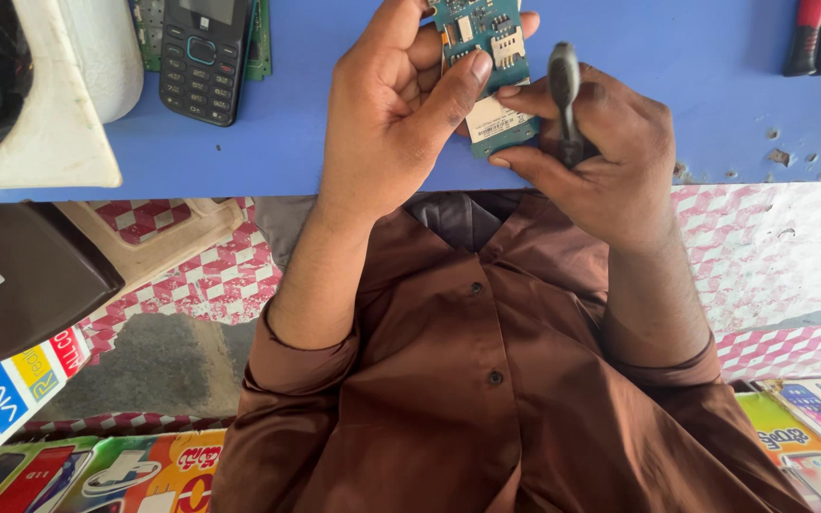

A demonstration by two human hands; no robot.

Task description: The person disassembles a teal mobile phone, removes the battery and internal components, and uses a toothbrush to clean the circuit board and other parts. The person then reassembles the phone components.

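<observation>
Blue worktop (239,142) spans the upper part of the view, bearing a dark keypad phone (203,57) at the upper left. Over its near edge, the left hand (391,114) pinches a teal circuit board (486,71), thumb pressed across its face. Touching the board's lower corner, the right hand (610,161) is wrapped around what seems to be a screwdriver handle (564,95); its tip is hidden.

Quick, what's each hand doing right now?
Left hand: closed on the circuit board.
Right hand: closed on a dark tool handle, fingertips touching the board.
</observation>
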